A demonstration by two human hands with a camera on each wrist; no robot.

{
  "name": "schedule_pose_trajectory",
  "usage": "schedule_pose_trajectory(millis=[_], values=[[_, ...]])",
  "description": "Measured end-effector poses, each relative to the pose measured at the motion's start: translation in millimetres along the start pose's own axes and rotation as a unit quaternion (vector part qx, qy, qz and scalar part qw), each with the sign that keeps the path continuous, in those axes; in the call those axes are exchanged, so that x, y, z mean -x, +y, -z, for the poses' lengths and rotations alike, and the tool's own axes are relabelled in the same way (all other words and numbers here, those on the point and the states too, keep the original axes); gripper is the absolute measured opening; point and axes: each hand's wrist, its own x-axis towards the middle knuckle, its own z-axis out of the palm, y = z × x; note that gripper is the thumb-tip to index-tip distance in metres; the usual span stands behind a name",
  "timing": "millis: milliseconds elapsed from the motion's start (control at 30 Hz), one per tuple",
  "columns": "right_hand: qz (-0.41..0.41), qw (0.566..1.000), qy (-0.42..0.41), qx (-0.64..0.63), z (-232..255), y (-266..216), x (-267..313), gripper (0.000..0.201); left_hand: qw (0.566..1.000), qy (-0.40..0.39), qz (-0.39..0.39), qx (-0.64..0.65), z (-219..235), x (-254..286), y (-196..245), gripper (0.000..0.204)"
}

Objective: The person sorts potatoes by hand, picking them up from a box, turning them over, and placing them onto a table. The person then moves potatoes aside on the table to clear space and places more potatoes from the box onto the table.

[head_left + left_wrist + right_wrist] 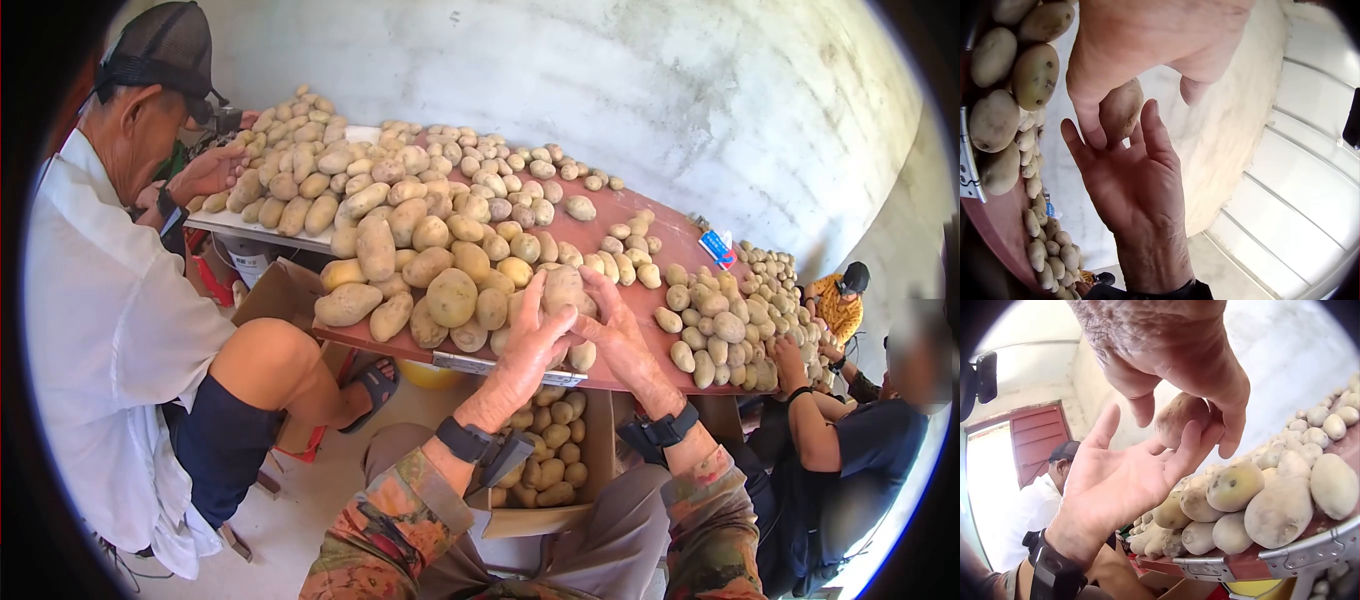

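A brownish potato [564, 287] is held up between both hands, just above the near edge of the potato pile. My left hand [525, 350] holds it from the left, and in the right wrist view its fingers [1189, 450] curl about the potato's underside. From the other side my right hand [622, 350] grips the same potato [1121, 109], its fingertips partly hidden behind it. In the head view both thumbs come together at the potato's near side. Large potatoes [452, 297] lie heaped right behind the hands.
The red tabletop [600, 212] carries several potato heaps, with a metal hinge [510, 368] at its near edge. Below, between the knees, stands a cardboard box [597, 450] holding potatoes. A person in a white shirt [120, 330] sits left; others sit right. A blue packet [716, 248] lies farther back.
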Motion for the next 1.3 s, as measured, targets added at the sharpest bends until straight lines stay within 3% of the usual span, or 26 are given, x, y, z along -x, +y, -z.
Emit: schedule_pose_trajectory(millis=[200,333,433,500,533,700,800,833,933,1033,1133,1300], values=[[0.0,0.999,-0.004,0.05,2,15,-14,0.072,0.994,0.033,-0.027,-0.104,9,-4,-3,0.077],[0.002,0.989,0.033,0.144,-7,1,-17,0.072,0.986,0.043,-0.057,-0.151,7,-3,-5,0.076],[0.004,0.991,0.05,0.121,-6,-2,-25,0.073,0.972,0.073,-0.049,-0.219,3,-3,-3,0.065],[-0.065,0.994,0.053,0.074,-6,-2,-32,0.075,0.956,0.121,-0.027,-0.264,2,0,0,0.054],[-0.1,0.992,0.055,0.049,-6,-1,-35,0.075,0.959,0.149,-0.059,-0.234,6,-2,0,0.048],[-0.081,0.989,0.097,0.076,-7,12,-53,0.073,0.935,0.26,-0.198,-0.135,22,-4,11,0.026],[-0.108,0.987,0.056,0.107,-5,14,-72,0.071,0.92,0.296,-0.212,-0.144,16,-1,18,0.024],[-0.08,0.992,0.05,0.087,-7,17,-76,0.066,0.92,0.299,-0.209,-0.145,17,-1,18,0.024],[0.011,0.981,0.049,0.186,-4,40,-90,0.062,0.921,0.296,-0.209,-0.143,19,-1,18,0.024],[0.047,0.973,0.048,0.222,-1,43,-86,0.057,0.922,0.304,-0.192,-0.143,17,0,19,0.025],[-0.035,0.986,0.029,0.159,7,32,-70,0.053,0.925,0.317,-0.163,-0.13,17,-1,19,0.025],[0.0,0.989,0.089,0.116,24,38,-36,0.04,0.932,0.305,-0.155,-0.123,14,-1,19,0.023]])
